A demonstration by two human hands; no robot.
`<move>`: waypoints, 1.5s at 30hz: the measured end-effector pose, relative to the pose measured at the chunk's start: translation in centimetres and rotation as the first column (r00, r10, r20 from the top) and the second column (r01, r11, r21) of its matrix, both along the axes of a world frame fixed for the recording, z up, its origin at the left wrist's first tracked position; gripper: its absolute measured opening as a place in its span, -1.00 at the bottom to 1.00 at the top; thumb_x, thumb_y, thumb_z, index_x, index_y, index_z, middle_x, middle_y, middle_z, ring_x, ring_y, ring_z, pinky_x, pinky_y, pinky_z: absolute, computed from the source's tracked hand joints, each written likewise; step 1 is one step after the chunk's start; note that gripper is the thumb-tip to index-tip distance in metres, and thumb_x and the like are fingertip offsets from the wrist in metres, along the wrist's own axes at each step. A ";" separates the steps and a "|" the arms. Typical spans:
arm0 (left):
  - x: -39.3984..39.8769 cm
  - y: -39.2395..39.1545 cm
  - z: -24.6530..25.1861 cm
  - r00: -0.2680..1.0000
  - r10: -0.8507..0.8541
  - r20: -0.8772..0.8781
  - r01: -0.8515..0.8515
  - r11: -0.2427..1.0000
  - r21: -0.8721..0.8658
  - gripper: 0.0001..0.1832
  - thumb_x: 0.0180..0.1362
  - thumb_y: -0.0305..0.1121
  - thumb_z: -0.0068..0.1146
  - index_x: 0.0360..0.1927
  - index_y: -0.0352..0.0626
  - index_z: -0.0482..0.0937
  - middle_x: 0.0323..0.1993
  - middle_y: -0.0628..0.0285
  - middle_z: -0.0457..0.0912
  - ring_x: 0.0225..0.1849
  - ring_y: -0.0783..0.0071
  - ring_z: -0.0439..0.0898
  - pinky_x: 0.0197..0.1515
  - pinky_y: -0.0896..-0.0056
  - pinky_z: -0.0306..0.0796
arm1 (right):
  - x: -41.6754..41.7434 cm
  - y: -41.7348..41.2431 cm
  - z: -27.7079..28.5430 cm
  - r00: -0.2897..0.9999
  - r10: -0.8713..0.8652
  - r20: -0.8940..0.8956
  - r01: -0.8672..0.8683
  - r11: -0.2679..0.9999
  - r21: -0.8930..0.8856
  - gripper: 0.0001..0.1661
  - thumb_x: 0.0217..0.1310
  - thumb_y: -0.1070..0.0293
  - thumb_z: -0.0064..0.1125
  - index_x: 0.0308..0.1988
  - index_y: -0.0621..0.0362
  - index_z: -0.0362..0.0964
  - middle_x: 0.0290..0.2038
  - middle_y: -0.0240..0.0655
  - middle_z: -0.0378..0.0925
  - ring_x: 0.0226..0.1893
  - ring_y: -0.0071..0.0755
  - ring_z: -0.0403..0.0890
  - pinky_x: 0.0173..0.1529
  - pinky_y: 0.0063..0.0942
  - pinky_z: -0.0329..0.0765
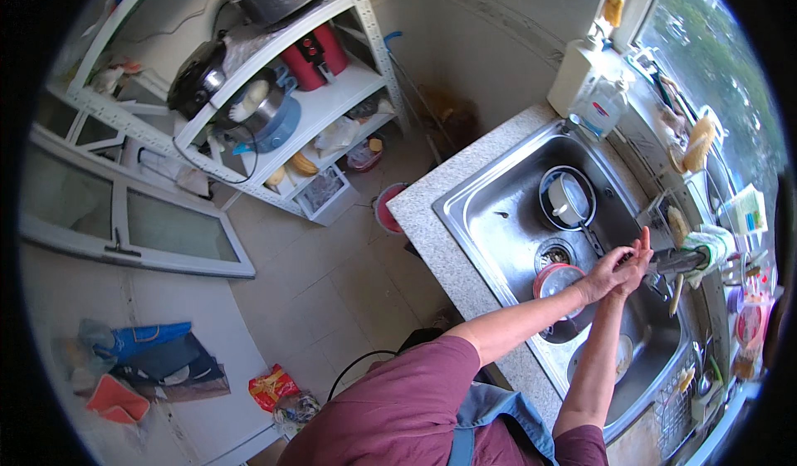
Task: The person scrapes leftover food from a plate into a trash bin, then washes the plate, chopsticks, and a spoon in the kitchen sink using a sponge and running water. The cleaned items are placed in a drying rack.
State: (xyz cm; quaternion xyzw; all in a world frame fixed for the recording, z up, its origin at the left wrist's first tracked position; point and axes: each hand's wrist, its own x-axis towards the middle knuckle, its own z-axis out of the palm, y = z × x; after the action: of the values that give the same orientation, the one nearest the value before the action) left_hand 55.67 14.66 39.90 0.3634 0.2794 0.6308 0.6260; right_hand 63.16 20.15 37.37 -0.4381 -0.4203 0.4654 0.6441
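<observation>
My left hand (605, 277) lies with bent fingers against my right hand (634, 269), whose fingers point up and partly apart. The hands touch beside the dark tap (675, 260), above the steel double sink (492, 236); no object shows between them, though the inner palms are hidden. Below them in the large basin stands a red-rimmed bowl or strainer (548, 279), beside the drain (556, 254). A dark pan (545, 207) holds a white enamel-like pot (570, 198), its handle towards the hands. A plate (623, 357) lies in the smaller basin, partly behind my right forearm.
Speckled stone counter (429, 217) edges the sink. Pump bottle (603, 108), white container (570, 77), brush (700, 142) and green-white cloth (710, 245) line the window side. A wire rack (675, 404) stands lower right. Metal shelving (367, 80) with cookware and a red bucket (389, 207) are left.
</observation>
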 end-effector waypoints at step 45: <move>0.1 3.3 -0.6 0.804 0.249 -0.540 -0.157 0.965 0.211 -0.82 -0.18 -0.33 0.11 -0.48 -0.18 0.56 -0.51 0.04 0.56 -0.42 0.13 0.57 -0.38 0.28 0.43 | -0.1 -4.0 2.9 0.993 -0.008 -0.121 0.002 0.998 -0.056 -0.79 0.14 0.39 -0.01 -0.26 0.29 0.44 -0.30 -0.31 0.51 -0.29 -0.52 0.48 -0.13 -0.58 0.39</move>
State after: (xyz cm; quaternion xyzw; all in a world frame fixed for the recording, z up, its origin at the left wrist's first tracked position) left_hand 55.77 18.01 39.27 0.5485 0.4382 0.5792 0.4144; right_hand 63.07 16.15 40.28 -0.4280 -0.3661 0.5011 0.6570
